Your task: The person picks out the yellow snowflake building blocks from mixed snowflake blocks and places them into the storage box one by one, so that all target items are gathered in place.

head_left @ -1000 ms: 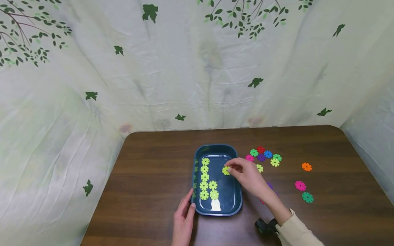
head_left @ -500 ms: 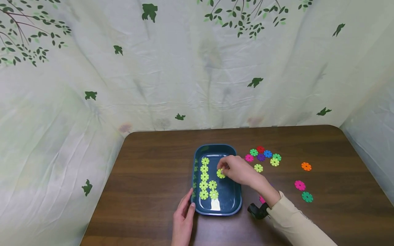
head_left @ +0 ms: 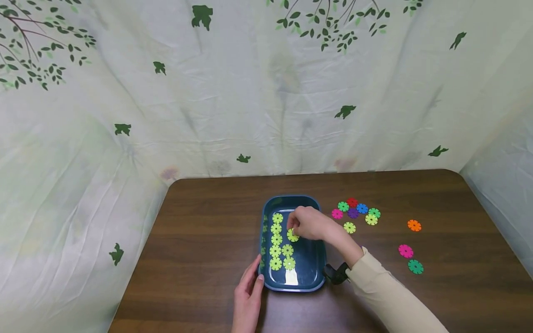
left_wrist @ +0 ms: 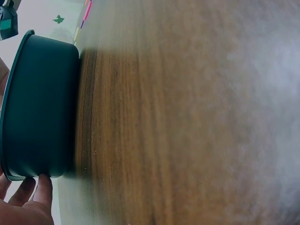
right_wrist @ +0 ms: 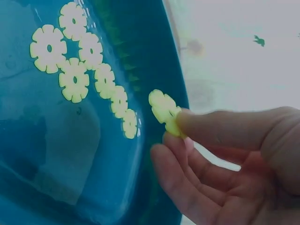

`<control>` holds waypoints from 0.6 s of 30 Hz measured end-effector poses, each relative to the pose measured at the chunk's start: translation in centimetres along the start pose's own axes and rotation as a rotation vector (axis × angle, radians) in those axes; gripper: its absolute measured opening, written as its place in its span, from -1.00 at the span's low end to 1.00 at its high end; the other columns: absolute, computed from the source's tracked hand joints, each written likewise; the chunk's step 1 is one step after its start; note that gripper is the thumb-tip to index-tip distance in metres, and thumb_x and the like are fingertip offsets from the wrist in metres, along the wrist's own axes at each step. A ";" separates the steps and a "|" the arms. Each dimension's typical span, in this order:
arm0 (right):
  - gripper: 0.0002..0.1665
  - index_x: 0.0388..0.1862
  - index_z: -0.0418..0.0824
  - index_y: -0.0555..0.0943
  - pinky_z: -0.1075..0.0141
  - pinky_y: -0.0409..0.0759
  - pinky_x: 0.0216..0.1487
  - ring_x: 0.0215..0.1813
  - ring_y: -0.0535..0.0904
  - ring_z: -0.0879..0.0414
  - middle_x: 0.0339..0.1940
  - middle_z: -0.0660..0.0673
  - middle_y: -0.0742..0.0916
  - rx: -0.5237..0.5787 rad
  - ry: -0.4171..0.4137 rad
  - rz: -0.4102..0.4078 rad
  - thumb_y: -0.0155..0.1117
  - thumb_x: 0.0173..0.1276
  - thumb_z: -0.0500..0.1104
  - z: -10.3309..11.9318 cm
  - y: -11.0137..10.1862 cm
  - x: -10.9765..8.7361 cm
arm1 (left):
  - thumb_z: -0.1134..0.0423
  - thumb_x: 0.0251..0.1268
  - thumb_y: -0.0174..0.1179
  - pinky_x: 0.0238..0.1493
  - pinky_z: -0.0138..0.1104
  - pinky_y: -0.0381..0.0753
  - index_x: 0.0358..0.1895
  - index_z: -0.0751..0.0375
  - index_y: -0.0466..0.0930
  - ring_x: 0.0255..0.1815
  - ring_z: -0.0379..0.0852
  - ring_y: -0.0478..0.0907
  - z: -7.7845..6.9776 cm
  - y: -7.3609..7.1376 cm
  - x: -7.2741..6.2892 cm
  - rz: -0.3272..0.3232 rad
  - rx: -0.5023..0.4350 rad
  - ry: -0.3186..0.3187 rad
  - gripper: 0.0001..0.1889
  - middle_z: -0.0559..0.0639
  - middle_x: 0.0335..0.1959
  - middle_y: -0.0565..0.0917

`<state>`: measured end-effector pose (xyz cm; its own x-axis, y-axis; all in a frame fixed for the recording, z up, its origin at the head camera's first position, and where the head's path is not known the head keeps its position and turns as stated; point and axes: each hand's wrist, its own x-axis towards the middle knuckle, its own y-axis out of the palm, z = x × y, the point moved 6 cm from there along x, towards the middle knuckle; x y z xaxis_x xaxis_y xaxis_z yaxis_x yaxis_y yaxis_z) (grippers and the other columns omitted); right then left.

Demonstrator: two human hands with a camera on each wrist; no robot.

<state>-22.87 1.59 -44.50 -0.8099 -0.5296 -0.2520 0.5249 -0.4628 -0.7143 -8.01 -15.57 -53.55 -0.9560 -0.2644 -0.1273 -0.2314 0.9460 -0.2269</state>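
Note:
My right hand pinches a yellow flower-shaped notched disc between thumb and fingers, held over the blue tray. In the right wrist view the pinched disc is tilted, its edge between the thumb and fingertips. Inside the tray, several matching yellow discs form a column along the left, with two more beside its near end. My left hand rests at the tray's near left side, its fairly straight fingers touching the outer wall. The left wrist view has those fingers against the tray wall.
Right of the tray lies a cluster of mixed-colour discs, with a single yellow disc just below. An orange disc, a pink disc and a green disc lie farther right. A printed cloth hangs behind the wooden table.
My right hand has moved left across the tray with the yellow disc, closer to the column of discs. The left hand has kept its place at the tray's side.

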 end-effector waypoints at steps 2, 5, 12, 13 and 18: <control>-0.94 -0.28 -0.18 0.69 0.31 0.56 -0.41 -0.42 0.51 0.09 -0.47 0.00 0.61 -0.005 0.026 0.002 0.33 0.30 -0.32 0.0 0.0 0.4 | 0.42 0.43 0.08 0.40 -0.26 0.25 0.34 -0.02 0.49 0.41 -0.06 0.30 -0.1 0.0 -0.1 0.001 -0.017 0.021 -0.53 -0.06 0.34 0.47; -0.94 -0.28 -0.19 0.68 0.31 0.52 -0.42 -0.41 0.50 0.08 -0.46 -0.02 0.61 -0.011 0.063 0.002 0.31 0.31 -0.32 -0.1 0.1 1.0 | 0.42 0.43 0.08 0.37 -0.41 0.25 0.34 -0.01 0.49 0.41 -0.08 0.30 -0.2 0.0 -0.1 0.003 -0.038 0.037 -0.53 -0.06 0.34 0.47; -0.89 -0.28 -0.21 0.68 0.32 0.46 -0.46 -0.45 0.50 0.08 -0.43 -0.02 0.62 -0.002 0.085 -0.018 0.27 0.27 -0.37 -0.5 0.6 2.1 | 0.41 0.43 0.09 0.36 -0.41 0.25 0.34 -0.02 0.49 0.41 -0.06 0.29 -0.2 -0.1 -0.2 0.007 -0.038 0.033 -0.54 -0.05 0.35 0.46; -0.89 -0.29 -0.22 0.68 0.32 0.46 -0.45 -0.44 0.50 0.08 -0.42 -0.02 0.62 -0.001 0.087 -0.023 0.27 0.27 -0.38 -0.6 0.7 2.3 | 0.40 0.43 0.09 0.38 -0.36 0.26 0.34 -0.01 0.49 0.42 -0.05 0.29 -0.2 -0.1 -0.1 0.008 -0.035 0.033 -0.54 -0.04 0.35 0.46; -0.89 -0.30 -0.22 0.68 0.32 0.50 -0.45 -0.43 0.52 0.08 -0.40 -0.03 0.63 0.006 0.114 -0.030 0.27 0.26 -0.38 -1.1 1.5 3.0 | 0.40 0.43 0.09 0.41 -0.20 0.23 0.34 -0.03 0.49 0.42 -0.06 0.29 -0.2 -0.1 -0.1 0.007 -0.035 0.037 -0.54 -0.04 0.35 0.46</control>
<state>-24.81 0.13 -47.02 -0.8497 -0.4311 -0.3036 0.5013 -0.4819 -0.7187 -7.91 -15.59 -53.33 -0.9633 -0.2516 -0.0932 -0.2305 0.9539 -0.1920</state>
